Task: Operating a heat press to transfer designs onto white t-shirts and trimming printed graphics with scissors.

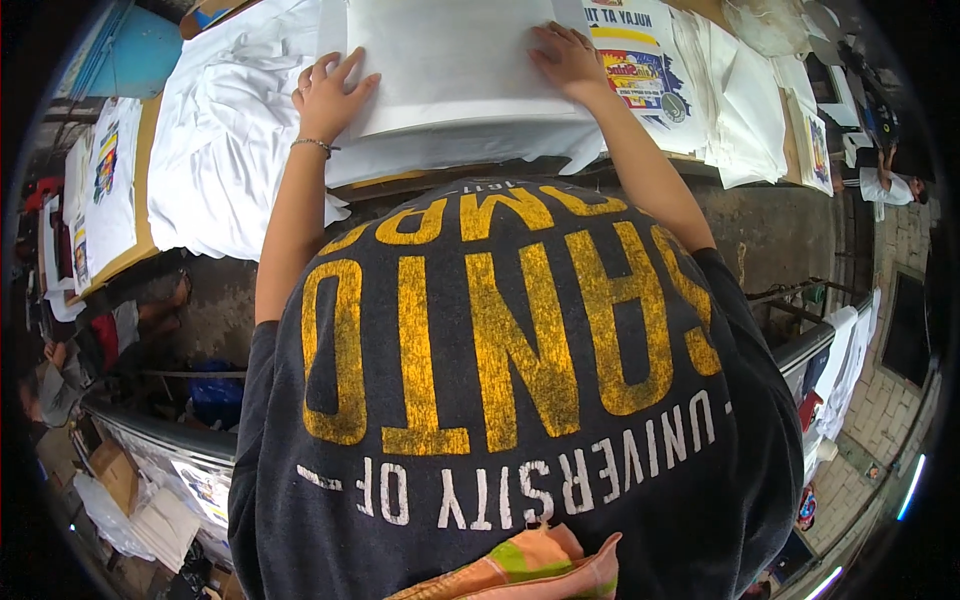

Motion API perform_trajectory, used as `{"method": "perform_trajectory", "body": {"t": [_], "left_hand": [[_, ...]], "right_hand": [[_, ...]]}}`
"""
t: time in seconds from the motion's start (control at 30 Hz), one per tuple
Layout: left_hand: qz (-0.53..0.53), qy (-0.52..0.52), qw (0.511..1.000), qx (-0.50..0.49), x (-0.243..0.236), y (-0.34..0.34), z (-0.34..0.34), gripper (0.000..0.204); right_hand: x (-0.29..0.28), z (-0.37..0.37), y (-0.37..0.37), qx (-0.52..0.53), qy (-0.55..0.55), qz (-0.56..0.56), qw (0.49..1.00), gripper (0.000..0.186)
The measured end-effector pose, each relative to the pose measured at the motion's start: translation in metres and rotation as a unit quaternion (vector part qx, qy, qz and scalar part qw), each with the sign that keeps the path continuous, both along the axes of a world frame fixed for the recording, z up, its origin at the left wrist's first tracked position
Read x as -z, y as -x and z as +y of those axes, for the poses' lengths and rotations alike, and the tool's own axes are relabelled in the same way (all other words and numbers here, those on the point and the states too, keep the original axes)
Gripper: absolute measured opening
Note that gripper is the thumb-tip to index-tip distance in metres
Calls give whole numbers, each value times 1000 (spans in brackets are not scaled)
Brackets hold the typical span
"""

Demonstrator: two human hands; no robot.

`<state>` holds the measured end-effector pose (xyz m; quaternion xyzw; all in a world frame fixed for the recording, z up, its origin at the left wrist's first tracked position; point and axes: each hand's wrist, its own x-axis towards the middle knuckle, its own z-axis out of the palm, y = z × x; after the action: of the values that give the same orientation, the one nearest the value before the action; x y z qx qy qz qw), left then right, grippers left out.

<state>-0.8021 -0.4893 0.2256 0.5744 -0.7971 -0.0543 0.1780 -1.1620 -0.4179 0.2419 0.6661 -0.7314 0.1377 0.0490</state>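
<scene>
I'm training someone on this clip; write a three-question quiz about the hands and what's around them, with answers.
1. True or false: the left hand has its fingers spread at the left side of the smooth white sheet.
2. Where is the bracelet worn? A: right wrist. B: left wrist.
3. What lies just to the right of the right hand?

Key: 1. True. 2. B. 3. White cloth with a colourful print.
</scene>
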Motion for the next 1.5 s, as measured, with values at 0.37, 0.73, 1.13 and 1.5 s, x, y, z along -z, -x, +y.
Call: {"method": "perform_trajectory", "body": {"t": [0.37,0.73,1.13,1.5], "left_hand": [[-4,-27,1000,-10,7,1,-9,53],[30,-29,999,-4,11,3,-11,55],[42,-24,999,-16,6,1,-15,55],[577,-520,599,-193,52,-50,-84,52]], "right_hand": [[9,-6,4,-8,7,-45,999,49],[11,-11,14,-44,32,3,999,49],[-32,-4,-3,-23,-25,-126,991,51],[29,-9,85,80,-97,-816,564,51]]}}
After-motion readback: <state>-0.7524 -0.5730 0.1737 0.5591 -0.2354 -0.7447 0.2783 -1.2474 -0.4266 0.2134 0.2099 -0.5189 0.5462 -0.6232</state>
